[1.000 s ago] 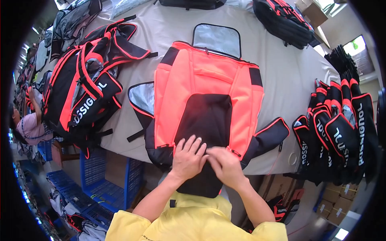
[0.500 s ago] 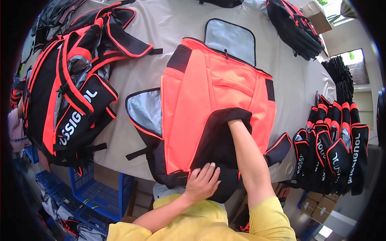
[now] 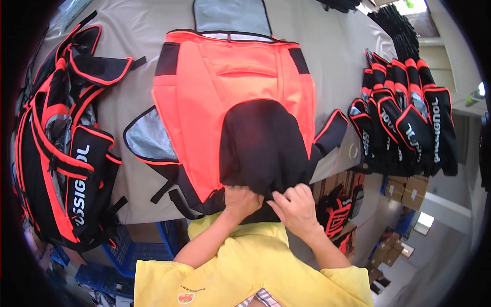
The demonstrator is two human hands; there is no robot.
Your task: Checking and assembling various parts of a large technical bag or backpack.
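In front of me on the table lies a bright orange-red and black backpack [image 3: 197, 112], with its grey-lined top flap [image 3: 232, 16] folded open at the far end. A loose black fabric panel [image 3: 261, 143] covers its near part and bulges upward. My left hand [image 3: 243, 203] holds the panel's near edge, its fingertips tucked under the cloth and hidden. Just to the right, my right hand [image 3: 297, 207] is closed, pinching the same edge between thumb and fingers. Grey-lined side flap [image 3: 151, 135] spreads out on the left, and a black side strip [image 3: 330, 134] on the right.
Another black and orange-red bag [image 3: 56, 153] lies on the left of the table [image 3: 138, 89]. Several black, orange-edged bag pieces [image 3: 404, 112] stand in a row at the right edge. Blue plastic crates [image 3: 140, 253] are below on the left, cardboard boxes [image 3: 406, 192] on the right.
My right hand has come out from inside the black panel and now grips its near edge. My left hand has gone from lying on the cloth to holding that edge. The view has shifted.
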